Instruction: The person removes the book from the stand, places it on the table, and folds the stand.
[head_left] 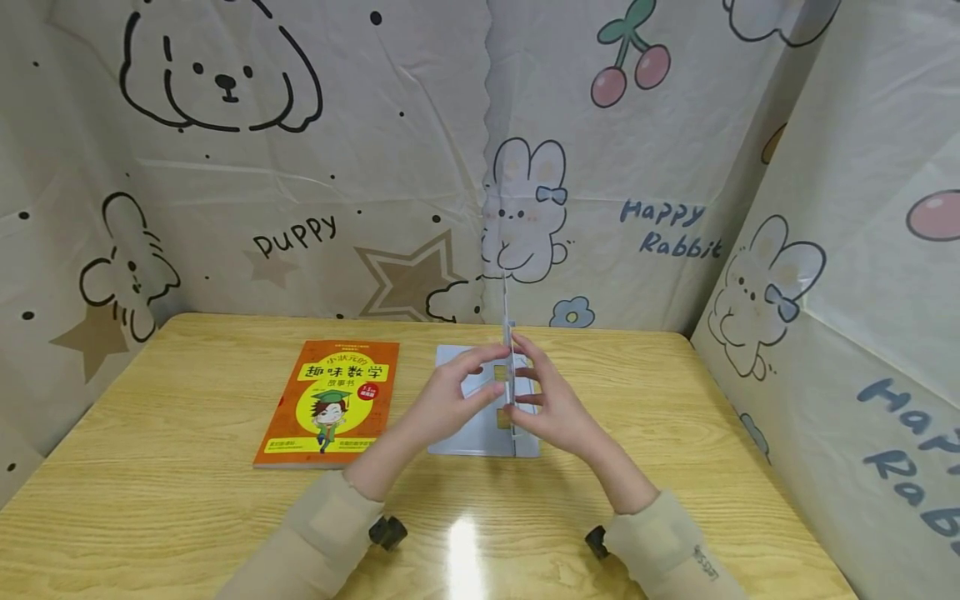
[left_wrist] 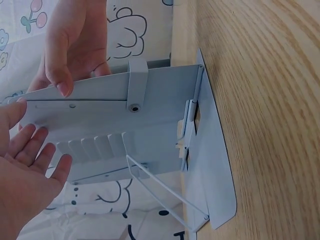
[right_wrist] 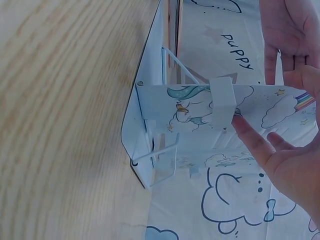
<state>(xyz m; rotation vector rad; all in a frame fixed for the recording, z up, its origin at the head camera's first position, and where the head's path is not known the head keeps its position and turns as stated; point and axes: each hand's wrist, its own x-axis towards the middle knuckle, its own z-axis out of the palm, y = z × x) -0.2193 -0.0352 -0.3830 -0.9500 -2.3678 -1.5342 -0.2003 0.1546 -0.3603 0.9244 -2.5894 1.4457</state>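
A pale blue metal book stand (head_left: 480, 433) lies with its base on the table and its panel (left_wrist: 95, 120) raised upright, nearly edge-on in the head view. My left hand (head_left: 450, 400) is at the panel's back, fingers spread, thumb near its edge; in the left wrist view the fingers (left_wrist: 37, 152) look relaxed. My right hand (head_left: 551, 408) holds the panel from the other side, thumb across its near edge. In the right wrist view a fingertip (right_wrist: 240, 122) touches the panel beside a white clip (right_wrist: 222, 102). Cartoon drawings cover that face. Wire legs (left_wrist: 165, 187) stick out.
An orange book (head_left: 330, 404) with a cartoon child on its cover lies flat to the left of the stand. The wooden table (head_left: 187, 517) is bordered at the back and right by a printed cloth (head_left: 420, 150).
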